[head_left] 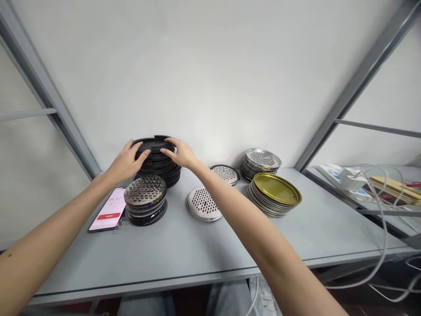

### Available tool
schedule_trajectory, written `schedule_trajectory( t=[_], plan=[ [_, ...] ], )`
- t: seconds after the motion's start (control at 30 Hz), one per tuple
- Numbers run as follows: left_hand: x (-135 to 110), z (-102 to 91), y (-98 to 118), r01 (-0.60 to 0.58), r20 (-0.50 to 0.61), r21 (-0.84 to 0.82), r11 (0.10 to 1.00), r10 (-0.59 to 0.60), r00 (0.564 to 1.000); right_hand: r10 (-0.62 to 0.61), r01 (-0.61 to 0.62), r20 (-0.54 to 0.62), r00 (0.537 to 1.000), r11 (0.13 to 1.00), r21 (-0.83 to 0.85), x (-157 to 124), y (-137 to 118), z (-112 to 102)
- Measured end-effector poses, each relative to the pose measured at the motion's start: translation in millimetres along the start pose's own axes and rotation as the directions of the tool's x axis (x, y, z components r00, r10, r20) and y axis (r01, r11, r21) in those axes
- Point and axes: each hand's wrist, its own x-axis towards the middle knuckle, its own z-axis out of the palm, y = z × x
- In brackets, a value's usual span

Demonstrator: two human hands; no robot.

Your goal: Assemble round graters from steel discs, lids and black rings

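Note:
Both my arms reach forward to a tall stack of black round lids (161, 166) at the back left of the grey table (184, 250). My left hand (126, 161) grips the left edge of the top black lid (154, 142), fingers curled round it. My right hand (180, 152) rests on the right side of the same lid, fingers closed over its rim. In front of the stack stands a shorter pile of black rings topped by a perforated metal disc (145, 192).
A phone (109, 209) with a pink timer screen lies at the left. A single perforated metal disc (204, 203) lies mid-table, another (225, 174) behind it. Right of these stand a perforated-disc stack (261, 163) and a gold-lid stack (275, 193). White cables (378, 245) hang at the right.

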Motion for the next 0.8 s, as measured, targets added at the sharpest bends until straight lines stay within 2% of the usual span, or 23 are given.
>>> schedule_trajectory(
  t=[0.13,0.3,0.57,0.63,0.7,0.8],
  plan=[
    [0,0.3,0,-0.015,0.002,-0.003,1.000,0.015,1.000,0.004,-0.003,-0.021,1.000,0.999,0.048,-1,5,0],
    [2,0.7,-1,-0.035,0.016,0.000,0.999,0.035,0.999,0.034,-0.038,0.029,0.999,0.991,0.132,1,10,-2],
    [1,1.8,-3,-0.031,0.004,-0.017,0.999,0.031,1.000,0.014,-0.015,0.030,0.999,0.999,0.033,-3,3,3],
    [-3,-3.8,4,-0.032,-0.054,-0.029,0.999,0.030,0.998,0.027,-0.030,0.048,0.998,0.998,0.050,-4,4,-1],
    [-12,-12.0,17,-0.083,-0.187,-0.052,0.995,0.072,0.980,0.063,-0.067,0.048,0.997,0.994,0.085,-8,6,-10],
    [-36,-20.6,49,-0.272,-0.426,-0.103,0.957,0.205,0.881,0.127,-0.126,0.006,0.992,0.978,0.168,-29,6,-36]
  ],
)
